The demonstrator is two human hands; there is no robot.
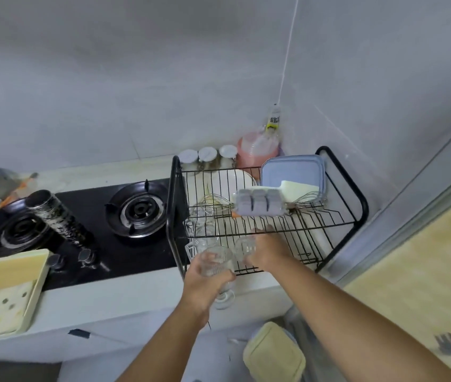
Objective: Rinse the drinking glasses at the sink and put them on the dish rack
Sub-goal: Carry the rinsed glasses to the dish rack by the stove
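Gripping a clear ribbed drinking glass [216, 262] round its side, the L hand [205, 283] holds it tilted over the worktop's [141, 296] front edge. It is just in front of the front-left corner of the black two-tier wire dish rack [363, 208]. Fingers & thumb are wrapped on the glass, base toward the person.

The R hand [268, 250] is inside the rack's lower tier near its front edge, fingers curled on a second clear ribbed glass [244, 248]. Can't tell if that glass rests on the wires. The 2 glasses are just beside each other. More clear glassware [202, 230] stands at the lower tier's left side behind them; it's blurred, count unclear.

Upper tier:
- Front edge: grey compartment tray [260, 204], w/ a wire whisk [214, 204] on its left and a second wire whisk [308, 200] on its right.
- Back: white plates [229, 179], upright.
- Back-right corner: pale-blue lidded plastic boxes [293, 169].

Along the worktop's back edge behind the rack are 3 white-lidded jars [207, 155], w/ a pink plastic jug [257, 150] in the corner. Left of the rack is a black gas hob [136, 260] w/ 2 burners. A black-and-white patterned cylinder [59, 219] lies across the left burner. A wooden tray [37, 288] sits at the worktop's front-left.
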